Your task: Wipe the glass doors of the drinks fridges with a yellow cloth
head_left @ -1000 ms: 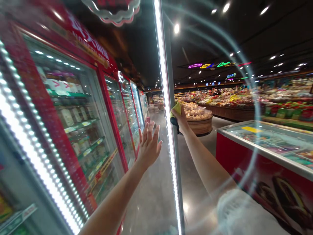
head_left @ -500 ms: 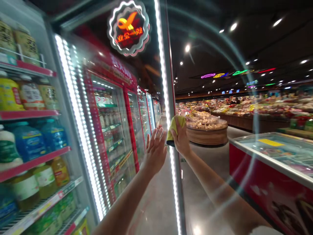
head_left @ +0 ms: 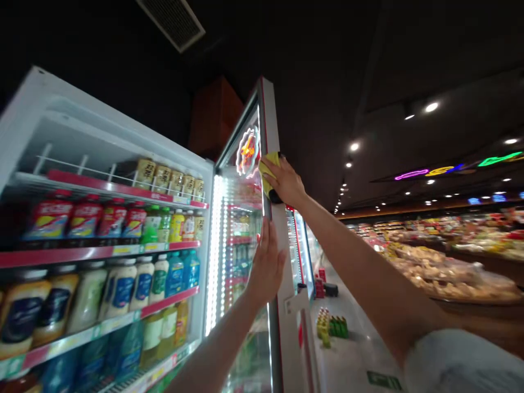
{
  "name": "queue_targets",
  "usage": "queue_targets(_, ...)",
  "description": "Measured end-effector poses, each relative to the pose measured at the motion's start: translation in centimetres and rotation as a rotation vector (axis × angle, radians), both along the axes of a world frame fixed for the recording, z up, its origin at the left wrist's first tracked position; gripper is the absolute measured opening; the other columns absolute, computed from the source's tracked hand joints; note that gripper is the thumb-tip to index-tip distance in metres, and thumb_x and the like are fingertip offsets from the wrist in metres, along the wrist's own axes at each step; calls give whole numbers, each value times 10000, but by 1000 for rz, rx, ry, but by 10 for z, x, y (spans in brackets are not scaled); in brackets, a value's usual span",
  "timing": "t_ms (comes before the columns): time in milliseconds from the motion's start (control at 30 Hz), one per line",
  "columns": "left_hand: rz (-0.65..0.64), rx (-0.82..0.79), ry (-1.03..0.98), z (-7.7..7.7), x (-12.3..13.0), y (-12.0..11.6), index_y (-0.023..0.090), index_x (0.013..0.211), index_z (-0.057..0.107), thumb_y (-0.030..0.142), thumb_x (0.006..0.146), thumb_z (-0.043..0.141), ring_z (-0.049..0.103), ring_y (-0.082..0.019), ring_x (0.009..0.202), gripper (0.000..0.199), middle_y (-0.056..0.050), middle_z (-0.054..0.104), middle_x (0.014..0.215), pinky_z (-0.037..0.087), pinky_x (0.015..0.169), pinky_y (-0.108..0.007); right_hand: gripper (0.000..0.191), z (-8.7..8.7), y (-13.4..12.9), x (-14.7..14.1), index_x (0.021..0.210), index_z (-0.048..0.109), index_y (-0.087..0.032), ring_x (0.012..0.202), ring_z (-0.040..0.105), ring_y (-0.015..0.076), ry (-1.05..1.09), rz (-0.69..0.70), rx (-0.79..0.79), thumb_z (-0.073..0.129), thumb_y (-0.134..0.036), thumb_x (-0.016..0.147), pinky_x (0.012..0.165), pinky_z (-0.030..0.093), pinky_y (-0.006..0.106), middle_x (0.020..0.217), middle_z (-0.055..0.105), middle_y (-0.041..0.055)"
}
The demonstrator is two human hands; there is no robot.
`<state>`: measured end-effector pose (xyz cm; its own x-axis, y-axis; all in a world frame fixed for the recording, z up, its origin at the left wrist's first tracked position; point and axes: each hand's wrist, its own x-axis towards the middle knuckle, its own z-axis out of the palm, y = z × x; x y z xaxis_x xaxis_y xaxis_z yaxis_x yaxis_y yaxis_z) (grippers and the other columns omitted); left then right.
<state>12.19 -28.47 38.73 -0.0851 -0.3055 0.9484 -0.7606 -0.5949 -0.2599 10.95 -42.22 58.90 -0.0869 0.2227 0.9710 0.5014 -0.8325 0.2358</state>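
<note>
A yellow cloth (head_left: 268, 165) with a dark edge is gripped in my right hand (head_left: 290, 183), which presses it on the upper edge of an open glass fridge door (head_left: 271, 117). Lower on the same door, my left hand (head_left: 265, 270) lies with its fingers stretched out along the frame, holding nothing. A lit round sign (head_left: 248, 154) shows in the door's upper glass, left of the cloth. Bright light strips run down both sides of the glass.
To the left stands the open fridge (head_left: 123, 125), its shelves full of drink bottles (head_left: 123, 284). Packs of bottles (head_left: 331, 326) stand on the floor behind the door. A heaped food display (head_left: 446, 273) is at the right.
My view has tilted up and shifted, showing the door more edge-on. My right hand has carried the cloth higher up the door edge; my left hand is now below it.
</note>
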Motion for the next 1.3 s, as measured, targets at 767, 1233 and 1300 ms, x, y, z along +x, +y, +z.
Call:
queue_targets(767,88,-153,441,-51,-124,160,263,1620,308,531,1059,353,261,-224,1575,623,-23,297,1697,207,1307,-417,379,-232,80,-61,1236,745,-363,1406,515,308,167,541,-626,665,-199,904,1085,496,519,1298,731,30)
queue_targets(1233,625,-259,417,-125,-167,160,271,1661,129,447,1081,303,14,-243,1614,630,-81,6,1758,148,1306,-500,430,-333,172,-74,1439,559,-323,1401,525,250,460,1238,336,495,-346,1013,1198,413,540,1428,623,64)
queue_targets(1300,659,-298,385,-123,-163,172,277,1661,130,454,1078,316,24,-245,1615,637,-87,21,1759,151,1304,-500,437,-328,188,-74,1435,559,-313,1369,551,232,566,1380,404,525,-386,1005,1187,428,486,1439,620,57)
